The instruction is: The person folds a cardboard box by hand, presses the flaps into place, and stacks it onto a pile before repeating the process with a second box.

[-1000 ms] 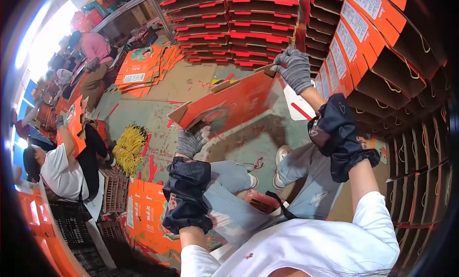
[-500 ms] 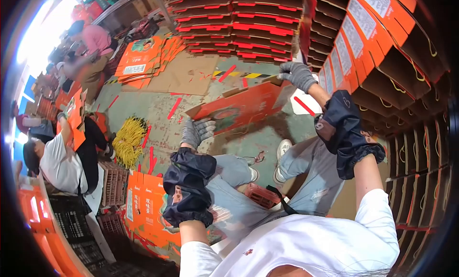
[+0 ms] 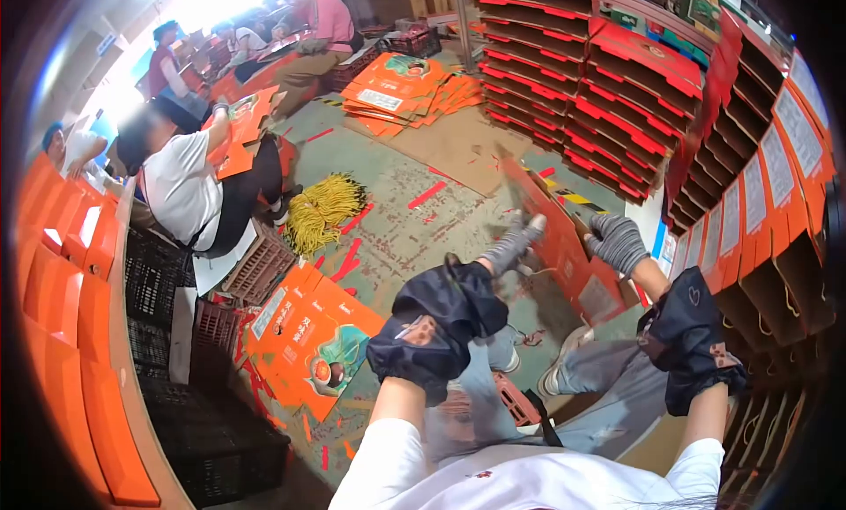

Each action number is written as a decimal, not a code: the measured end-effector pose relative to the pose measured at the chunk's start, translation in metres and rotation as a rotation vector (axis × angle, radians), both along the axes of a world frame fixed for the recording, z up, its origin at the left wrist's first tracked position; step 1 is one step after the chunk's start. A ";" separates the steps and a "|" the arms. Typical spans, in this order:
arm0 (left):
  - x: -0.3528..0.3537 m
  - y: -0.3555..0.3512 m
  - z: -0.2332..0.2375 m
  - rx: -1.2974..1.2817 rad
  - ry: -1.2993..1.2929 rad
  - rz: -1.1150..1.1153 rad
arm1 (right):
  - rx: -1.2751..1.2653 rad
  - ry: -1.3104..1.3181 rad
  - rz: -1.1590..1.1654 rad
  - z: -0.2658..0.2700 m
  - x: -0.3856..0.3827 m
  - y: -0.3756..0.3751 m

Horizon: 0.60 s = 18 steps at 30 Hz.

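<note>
An orange flat carton [image 3: 566,262] is tilted on edge between my hands, above the floor. My right hand [image 3: 617,241], in a grey knit glove, grips its upper edge, fingers bent over the cardboard. My left hand [image 3: 515,244], also gloved in grey, is at the carton's left face with its fingers stretched out and slightly blurred. Whether it touches the board is hard to see. Dark sleeve covers run up both forearms.
Stacked cartons [image 3: 538,78] rise ahead, and more with string handles [image 3: 762,193] stand at right. Flat orange cartons [image 3: 308,343] and a yellow string bundle [image 3: 324,212] lie on the floor. Black crates [image 3: 159,272] stand at left. A seated person [image 3: 189,180] holds another carton.
My view has swung left. The carton has turned from lying crosswise to pointing away from me. My left hand has moved from its left end to beside its face.
</note>
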<state>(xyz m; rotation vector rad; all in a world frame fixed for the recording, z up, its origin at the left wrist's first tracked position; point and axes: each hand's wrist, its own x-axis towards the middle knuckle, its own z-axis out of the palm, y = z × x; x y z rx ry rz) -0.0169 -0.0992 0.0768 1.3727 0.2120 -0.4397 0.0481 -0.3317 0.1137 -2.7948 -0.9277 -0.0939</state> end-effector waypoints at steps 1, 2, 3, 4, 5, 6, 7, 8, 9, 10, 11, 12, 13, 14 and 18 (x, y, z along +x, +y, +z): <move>0.012 -0.006 -0.017 0.015 0.003 -0.048 | 0.093 0.039 -0.015 0.002 -0.005 0.011; 0.022 -0.012 -0.029 0.038 0.007 -0.089 | 0.184 0.081 -0.034 0.003 -0.009 0.020; 0.032 -0.018 -0.041 0.061 0.010 -0.130 | 0.179 0.089 -0.004 0.000 -0.010 0.024; 0.039 -0.027 -0.045 0.090 0.012 -0.165 | 0.223 0.122 -0.034 -0.002 -0.012 0.027; 0.046 -0.033 -0.048 0.119 0.012 -0.199 | 0.265 0.155 -0.065 -0.003 -0.014 0.031; 0.049 -0.037 -0.053 0.120 -0.007 -0.165 | 0.309 0.187 -0.092 -0.004 -0.013 0.033; 0.049 -0.040 -0.049 0.124 -0.026 -0.128 | 0.324 0.101 -0.061 -0.005 -0.010 0.032; 0.050 -0.039 -0.047 0.131 -0.045 -0.088 | 0.312 0.109 -0.067 -0.004 -0.008 0.033; 0.055 -0.040 -0.048 0.196 -0.116 -0.060 | 0.302 0.118 -0.074 -0.002 -0.006 0.032; 0.064 -0.042 -0.054 0.264 -0.185 -0.033 | 0.295 0.130 -0.081 0.004 -0.007 0.032; 0.073 -0.045 -0.060 0.334 -0.252 -0.005 | 0.290 0.082 -0.090 0.011 -0.009 0.036; 0.082 -0.045 -0.066 0.453 -0.312 0.018 | 0.334 0.039 -0.026 0.003 -0.004 0.035; 0.091 -0.045 -0.072 0.570 -0.373 0.040 | 0.375 -0.004 0.039 -0.009 0.002 0.031; 0.102 -0.046 -0.085 0.688 -0.433 0.067 | 0.416 -0.047 0.108 -0.012 0.006 0.032; 0.134 -0.038 -0.142 0.796 -0.866 0.328 | 0.002 -0.456 0.342 0.016 0.008 0.030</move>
